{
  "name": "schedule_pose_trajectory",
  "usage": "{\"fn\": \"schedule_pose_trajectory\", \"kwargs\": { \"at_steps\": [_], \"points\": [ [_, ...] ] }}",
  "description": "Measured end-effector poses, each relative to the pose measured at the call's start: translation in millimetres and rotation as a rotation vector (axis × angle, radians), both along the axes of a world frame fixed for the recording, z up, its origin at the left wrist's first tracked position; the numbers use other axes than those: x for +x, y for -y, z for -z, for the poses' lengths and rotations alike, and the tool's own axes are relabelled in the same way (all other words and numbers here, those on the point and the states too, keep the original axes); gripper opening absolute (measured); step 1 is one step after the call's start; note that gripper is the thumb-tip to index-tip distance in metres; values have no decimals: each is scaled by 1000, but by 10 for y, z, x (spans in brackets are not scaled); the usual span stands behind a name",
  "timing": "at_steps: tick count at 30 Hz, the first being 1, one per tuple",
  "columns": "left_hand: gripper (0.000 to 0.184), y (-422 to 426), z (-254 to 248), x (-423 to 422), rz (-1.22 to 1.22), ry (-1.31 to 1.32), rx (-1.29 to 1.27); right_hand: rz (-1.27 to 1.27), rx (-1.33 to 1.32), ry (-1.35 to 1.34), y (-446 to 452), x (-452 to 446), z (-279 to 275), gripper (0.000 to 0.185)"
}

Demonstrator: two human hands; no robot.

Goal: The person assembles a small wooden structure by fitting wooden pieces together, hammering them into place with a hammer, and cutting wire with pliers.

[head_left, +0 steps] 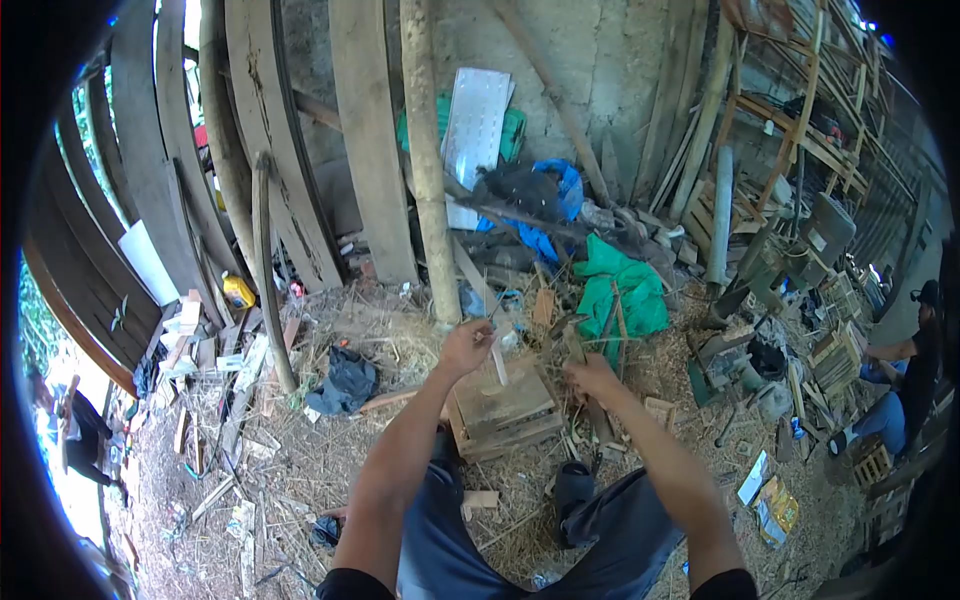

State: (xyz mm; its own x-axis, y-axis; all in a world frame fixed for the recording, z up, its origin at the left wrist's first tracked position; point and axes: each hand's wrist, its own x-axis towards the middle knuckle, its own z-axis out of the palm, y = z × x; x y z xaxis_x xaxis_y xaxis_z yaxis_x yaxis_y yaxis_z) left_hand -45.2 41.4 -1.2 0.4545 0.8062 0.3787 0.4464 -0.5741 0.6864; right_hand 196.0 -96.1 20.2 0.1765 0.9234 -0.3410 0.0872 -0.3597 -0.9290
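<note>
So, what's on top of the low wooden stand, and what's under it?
The lower end of a thin pale strip, held in the left hand, appears to rest on the wooden stand. The stand's top and sides hide whatever is underneath; littered ground shows around it.

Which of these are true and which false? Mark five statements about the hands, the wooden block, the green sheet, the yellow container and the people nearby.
1. The left hand holds a thin pale strip. True.
2. The right hand is empty. False: it is closed around a narrow object, too small to identify.
3. The wooden block is on the ground in front of the wearer. True.
4. The green sheet and the yellow container lie side by side. False: the sheet is right of the upright pole, the container left of it.
5. Another person is at the far right. True.
</note>
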Motion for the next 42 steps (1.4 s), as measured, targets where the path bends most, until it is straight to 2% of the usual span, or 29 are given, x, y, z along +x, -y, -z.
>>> {"fn": "schedule_pose_trajectory", "kwargs": {
  "at_steps": [1, 3, 4, 5, 6, 7, 9, 10, 14, 17, 19, 20, 23, 26, 27, 29, 31, 33, 34, 36, 39, 42],
  "points": [
    [15, -47, -109, 45, 0, -1, 25, 0, 25, -1, 17, 20, -127, 25],
    [13, -48, -229, 58, -18, 228, -108, 95, 95, 258, 142, -21, -196, 28],
    [13, -60, -235, 66, -18, 218, -91, 95, 111, 247, 121, 15, -58, 28],
    [12, -88, -257, 81, 8, 319, -51, 103, 164, 318, 18, 57, 128, 27],
    [11, -107, -302, 91, 36, 419, -13, 108, 198, 349, -12, 50, 118, 27],
    [11, -18, -484, 113, 36, 412, 3, 113, 231, 381, -5, -3, -3, 27],
    [11, 241, -753, 115, -11, 627, -272, 145, 373, -214, 66, -197, -235, 23],
    [13, 297, -812, 119, -18, 644, -284, 170, 354, -311, 41, -227, -309, 21],
    [13, 410, -1083, 211, 26, 800, -378, 239, 477, -329, -33, -256, -441, 18],
    [13, 373, -1129, 261, 91, 776, -328, 286, 494, -182, -98, -161, -441, 20],
    [12, 326, -1072, 253, 127, 773, -318, 223, 523, -343, -115, -90, -410, 18],
    [12, 314, -1013, 241, 127, 768, -326, 225, 512, -331, -118, -48, -386, 18],
    [11, 326, -907, 203, 110, 745, -333, 82, 383, -163, -63, -25, -379, 20],
    [7, 278, -907, 182, 110, 573, -122, 280, 349, 29, -148, -53, -295, 27],
    [7, 260, -860, 144, 102, 578, -131, 274, 338, 33, -139, -84, -326, 27],
    [7, 241, -760, 97, 66, 430, -141, 384, 367, 215, -119, -105, -403, 28],
    [8, 194, -583, 80, 58, 378, -98, 395, 383, 262, -179, -81, -273, 25],
    [10, 178, -375, 108, 86, 320, 77, 365, 453, 512, -240, -49, -121, 27],
    [10, 201, -307, 125, 94, 314, 59, 372, 432, 511, -266, -65, -85, 27],
    [12, 280, -146, 158, 171, 176, 114, 263, 344, -136, -329, -169, 42, 31],
    [11, 315, 0, 204, 214, 16, 180, 234, 204, -150, -430, -322, 272, 34],
    [9, 327, 96, 230, 251, -70, 178, 269, 171, -230, -520, -395, 489, 36]
  ]
}}
